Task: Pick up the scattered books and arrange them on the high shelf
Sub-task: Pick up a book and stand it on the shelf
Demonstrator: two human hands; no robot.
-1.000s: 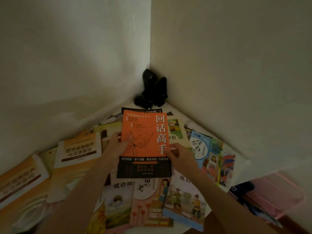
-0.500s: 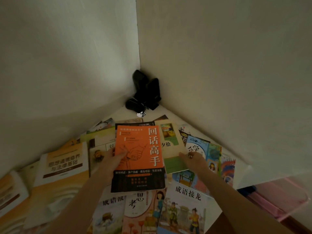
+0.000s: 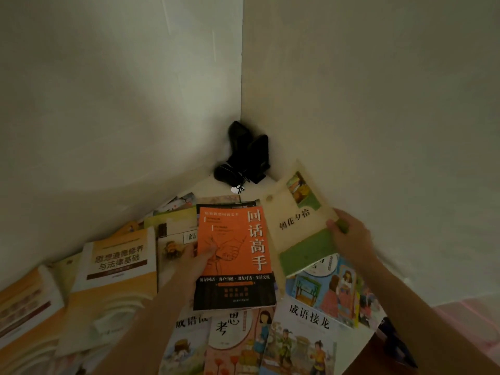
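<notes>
Several books lie scattered on a white surface in a wall corner. My left hand (image 3: 196, 259) grips the left edge of an orange and black book (image 3: 238, 255), held above the others. My right hand (image 3: 347, 236) holds the right edge of a cream and green book (image 3: 297, 226), tilted up off the pile beside the orange one. Under them lie illustrated children's books (image 3: 305, 336) and, to the left, a yellow and white textbook (image 3: 116, 262). No shelf is in view.
A black object with a cord (image 3: 247, 155) sits in the corner where the two white walls meet. A pink item (image 3: 470, 328) lies at the lower right beside the surface's edge. More orange-yellow books (image 3: 24, 307) fill the far left.
My right hand let go of the orange book, moved right and took hold of the cream and green book, lifting its right side. The left hand alone keeps the orange book.
</notes>
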